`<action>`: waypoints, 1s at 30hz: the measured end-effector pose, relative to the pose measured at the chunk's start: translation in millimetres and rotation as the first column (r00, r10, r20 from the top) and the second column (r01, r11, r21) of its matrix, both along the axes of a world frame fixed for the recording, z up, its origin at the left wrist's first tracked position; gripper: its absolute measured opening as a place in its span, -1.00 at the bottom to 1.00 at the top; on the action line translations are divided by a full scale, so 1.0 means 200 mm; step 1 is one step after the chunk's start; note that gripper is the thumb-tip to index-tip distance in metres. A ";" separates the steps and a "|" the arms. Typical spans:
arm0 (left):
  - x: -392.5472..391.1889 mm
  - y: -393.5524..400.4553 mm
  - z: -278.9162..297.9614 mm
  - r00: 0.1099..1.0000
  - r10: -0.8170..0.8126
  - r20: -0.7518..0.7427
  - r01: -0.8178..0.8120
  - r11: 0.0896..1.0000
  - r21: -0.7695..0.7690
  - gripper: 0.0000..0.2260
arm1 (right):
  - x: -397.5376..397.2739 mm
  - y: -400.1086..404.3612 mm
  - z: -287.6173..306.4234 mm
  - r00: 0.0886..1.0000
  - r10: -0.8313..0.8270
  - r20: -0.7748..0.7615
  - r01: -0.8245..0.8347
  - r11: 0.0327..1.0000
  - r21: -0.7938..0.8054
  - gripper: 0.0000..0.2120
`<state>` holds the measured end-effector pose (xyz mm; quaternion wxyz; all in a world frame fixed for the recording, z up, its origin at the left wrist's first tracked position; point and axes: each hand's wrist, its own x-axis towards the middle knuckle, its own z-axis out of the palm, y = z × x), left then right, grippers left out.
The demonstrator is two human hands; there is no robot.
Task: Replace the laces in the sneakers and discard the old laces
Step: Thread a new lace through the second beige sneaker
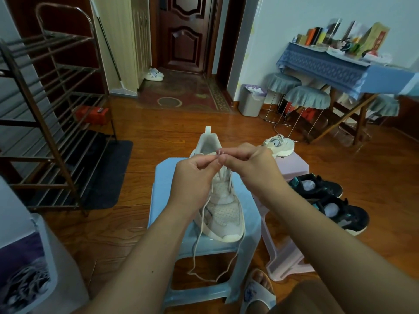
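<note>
Two hands meet above a white sneaker [221, 200] standing on a pale blue stool [167, 200]. The left hand [192, 175] and the right hand [251, 166] each pinch the tip of the cream lace [197, 241] between thumb and finger; its slack hangs over the stool's front edge. A second white sneaker [280, 143] sits on a pink stool [292, 166], beside two black sneakers [328, 200] on the floor. No brand or writing is readable.
</note>
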<state>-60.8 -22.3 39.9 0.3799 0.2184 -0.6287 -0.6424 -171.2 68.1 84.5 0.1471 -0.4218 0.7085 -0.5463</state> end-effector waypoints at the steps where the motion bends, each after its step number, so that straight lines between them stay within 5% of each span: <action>1: 0.00 0.00 0.00 1.000 0.008 0.007 -0.007 1.000 -0.026 -0.83 | 0.00 0.00 -0.01 1.000 0.003 0.002 -0.003 1.000 -0.014 -0.85; 13: 0.01 -0.02 0.03 0.998 -0.011 0.061 0.019 0.993 -0.117 -0.91 | -0.02 0.00 -0.03 0.997 0.008 0.080 -0.003 0.997 -0.071 -0.87; 20: 0.01 -0.03 0.00 0.990 -0.001 0.143 0.038 0.966 -0.255 -0.87 | 0.00 -0.01 -0.07 0.998 -0.053 -0.021 0.052 0.996 -0.066 -0.91; 25: -0.01 -0.08 -0.11 0.920 -0.112 0.377 0.226 0.935 -0.274 -0.49 | -0.07 -0.04 -0.02 0.988 -0.150 0.041 0.152 0.988 -0.038 -0.91; 30: -0.01 -0.09 -0.19 0.894 -0.101 0.436 0.279 0.888 -0.366 -0.43 | -0.08 -0.09 0.15 0.995 -0.099 0.013 0.099 0.984 -0.145 -0.87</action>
